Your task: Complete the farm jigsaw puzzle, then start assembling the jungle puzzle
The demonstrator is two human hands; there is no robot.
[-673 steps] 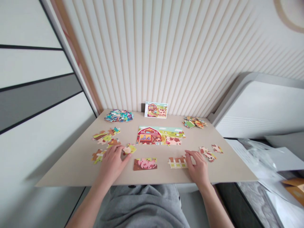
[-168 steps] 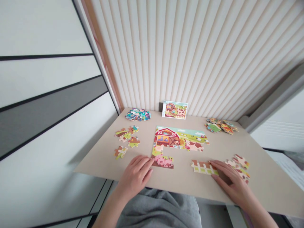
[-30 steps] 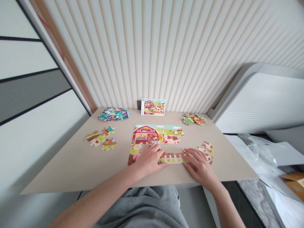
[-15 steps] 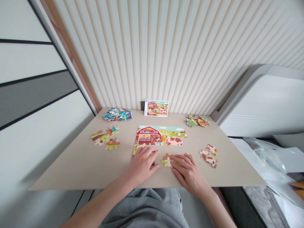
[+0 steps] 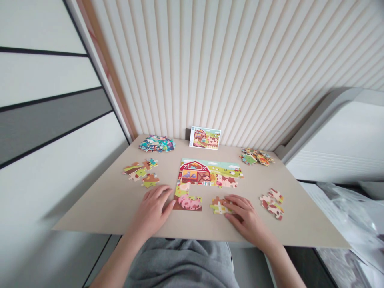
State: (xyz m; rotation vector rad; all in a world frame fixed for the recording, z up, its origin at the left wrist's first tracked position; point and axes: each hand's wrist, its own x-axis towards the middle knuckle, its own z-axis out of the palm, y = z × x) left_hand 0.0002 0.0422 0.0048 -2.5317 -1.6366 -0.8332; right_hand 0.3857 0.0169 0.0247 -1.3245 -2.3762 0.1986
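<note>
A partly joined farm puzzle (image 5: 195, 174), with a red barn, a cow and pink pigs, lies at the table's middle. My left hand (image 5: 154, 210) rests flat on the table just left of its pig corner (image 5: 189, 203), fingers apart and holding nothing. To the right of the pigs lies a small joined section with a white fence (image 5: 220, 206), separate from the puzzle. My right hand (image 5: 244, 218) lies over its right end, fingers spread and touching it, hiding that part. Loose cow-patterned pieces (image 5: 273, 205) lie farther right.
Loose pieces (image 5: 142, 175) lie at the left of the table (image 5: 102, 208). Behind them is a blue puzzle pile (image 5: 156, 143); an orange and green pile (image 5: 256, 157) sits at the back right. A picture card (image 5: 205, 138) leans against the pleated wall (image 5: 204, 72).
My left hand has moved left off the puzzle's lower corner, uncovering the pigs. My right hand stays on the fence section. The view has shifted slightly left.
</note>
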